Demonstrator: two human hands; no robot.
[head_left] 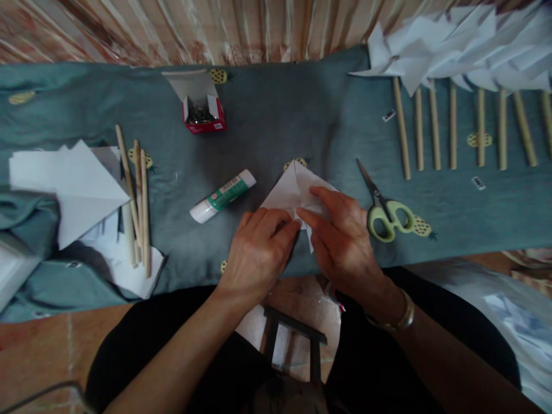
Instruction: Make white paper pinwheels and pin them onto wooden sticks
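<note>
A square sheet of white paper (pixel 290 188) with crease lines lies turned cornerwise at the front of the cloth, its near side cut into flaps. My left hand (pixel 261 244) is closed on the near left part of the sheet, thumb and forefinger pinched near its middle. Over the right part, my right hand (pixel 340 230) has its fingers stretched out, with fingertips touching the paper near the centre. A glue stick (pixel 223 195) with a green label lies left of the sheet. To the right rest scissors (pixel 383 213) with light green handles, blades partly apart.
Paper pinwheels (pixel 448 49) on wooden sticks line the back right. An open red box (pixel 203 115) of small metal pieces stands at the back. Left are paper sheets (pixel 88 190) and several loose wooden sticks (pixel 140 213). A green cloth (pixel 276 121) covers the table.
</note>
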